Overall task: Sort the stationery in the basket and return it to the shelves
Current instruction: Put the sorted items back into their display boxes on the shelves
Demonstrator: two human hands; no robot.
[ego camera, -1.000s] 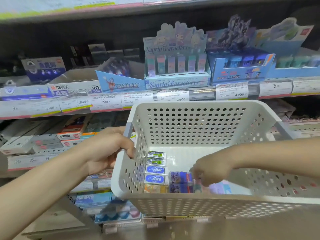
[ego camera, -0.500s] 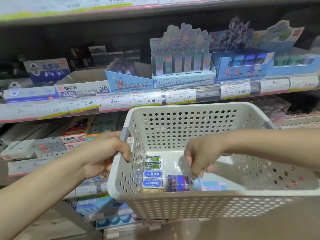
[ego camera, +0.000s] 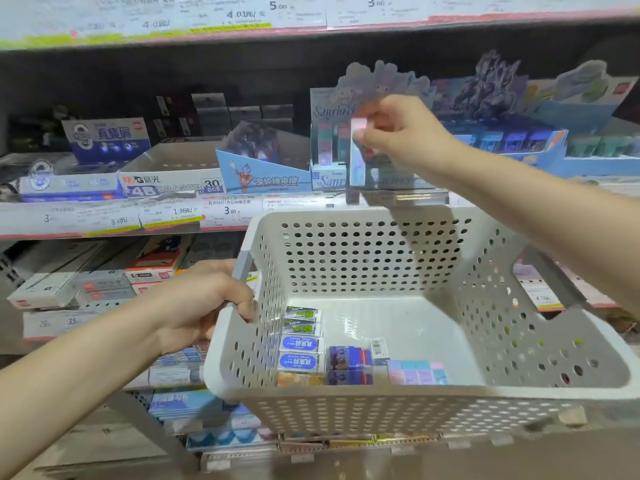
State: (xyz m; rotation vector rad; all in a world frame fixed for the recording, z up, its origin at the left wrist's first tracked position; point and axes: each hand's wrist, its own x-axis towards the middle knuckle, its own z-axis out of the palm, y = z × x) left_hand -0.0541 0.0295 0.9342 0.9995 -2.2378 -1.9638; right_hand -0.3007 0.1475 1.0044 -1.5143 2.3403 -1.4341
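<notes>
Right hand (ego camera: pixel 398 133), risen from white perforated plastic basket (ego camera: pixel 381 271), now pinches a pastel boxed eraser (ego camera: pixel 357 157) before the matching character display box (ego camera: pixel 329 164); left hand (ego camera: pixel 204 303) grips the basket rim.

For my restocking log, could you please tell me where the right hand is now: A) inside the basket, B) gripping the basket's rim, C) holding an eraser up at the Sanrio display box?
C: the right hand pinches a pastel eraser before the Sanrio display box.
</notes>
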